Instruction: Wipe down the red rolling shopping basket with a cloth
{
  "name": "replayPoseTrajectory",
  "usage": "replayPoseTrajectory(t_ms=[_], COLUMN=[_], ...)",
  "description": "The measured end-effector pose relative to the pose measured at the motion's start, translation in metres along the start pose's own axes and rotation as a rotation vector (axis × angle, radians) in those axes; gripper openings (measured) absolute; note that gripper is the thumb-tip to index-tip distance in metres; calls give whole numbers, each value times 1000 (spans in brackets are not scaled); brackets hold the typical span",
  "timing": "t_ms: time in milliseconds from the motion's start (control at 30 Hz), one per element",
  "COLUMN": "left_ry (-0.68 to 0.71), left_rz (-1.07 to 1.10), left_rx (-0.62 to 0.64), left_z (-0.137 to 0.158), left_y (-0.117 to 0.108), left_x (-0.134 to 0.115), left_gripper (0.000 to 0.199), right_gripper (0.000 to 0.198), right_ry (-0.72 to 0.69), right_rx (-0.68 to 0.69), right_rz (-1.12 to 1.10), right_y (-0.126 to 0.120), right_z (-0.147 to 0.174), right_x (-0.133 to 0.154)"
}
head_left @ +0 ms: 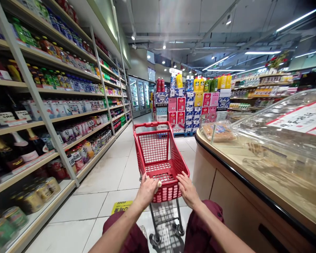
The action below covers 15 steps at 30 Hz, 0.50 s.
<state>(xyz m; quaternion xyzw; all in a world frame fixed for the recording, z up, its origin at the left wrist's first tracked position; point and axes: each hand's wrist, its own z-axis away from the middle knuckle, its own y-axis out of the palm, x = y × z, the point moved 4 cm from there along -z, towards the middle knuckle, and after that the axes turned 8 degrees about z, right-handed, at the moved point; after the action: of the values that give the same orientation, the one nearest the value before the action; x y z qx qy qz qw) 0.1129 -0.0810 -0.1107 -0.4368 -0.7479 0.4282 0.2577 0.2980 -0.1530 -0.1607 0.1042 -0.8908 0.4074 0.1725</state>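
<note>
A red plastic shopping cart point(162, 163) stands right in front of me, its slotted basket on a grey metal frame with wheels. My left hand point(148, 189) is closed over the near left corner of the basket rim, and a small pale spot shows by its thumb. On the near right corner rests my right hand point(187, 188), its fingers bent over the rim and its thumb partly hidden. The grid of the basket floor shows between the two hands. A red bar point(151, 124) crosses the cart's far end.
Tall shelves point(76, 84) of bottles and cans line the left. A wooden counter point(221, 168) with clear covers and packaged food stands close on the right. Ahead are stacked drink boxes point(180, 112) and glass-door fridges point(139, 93). A yellow floor sign point(121, 206) lies on the white tiles.
</note>
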Motion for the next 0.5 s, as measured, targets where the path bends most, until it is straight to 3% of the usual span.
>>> replayPoseTrajectory(t_ms=[167, 300, 400, 500], left_ry=[57, 228, 297, 233], left_rz=[-21, -5, 27, 77], left_rx=[-15, -45, -33, 17], left_z=[-19, -28, -31, -33], left_y=[28, 34, 21, -3], left_x=[-50, -68, -50, -10], left_gripper=[31, 33, 31, 30], right_gripper=[46, 49, 47, 45], right_ry=[166, 251, 130, 58], right_rx=[105, 104, 129, 193], right_rz=[101, 182, 101, 49], right_y=[-19, -28, -27, -29], right_z=[-25, -27, -13, -6], right_x=[-45, -40, -21, -14])
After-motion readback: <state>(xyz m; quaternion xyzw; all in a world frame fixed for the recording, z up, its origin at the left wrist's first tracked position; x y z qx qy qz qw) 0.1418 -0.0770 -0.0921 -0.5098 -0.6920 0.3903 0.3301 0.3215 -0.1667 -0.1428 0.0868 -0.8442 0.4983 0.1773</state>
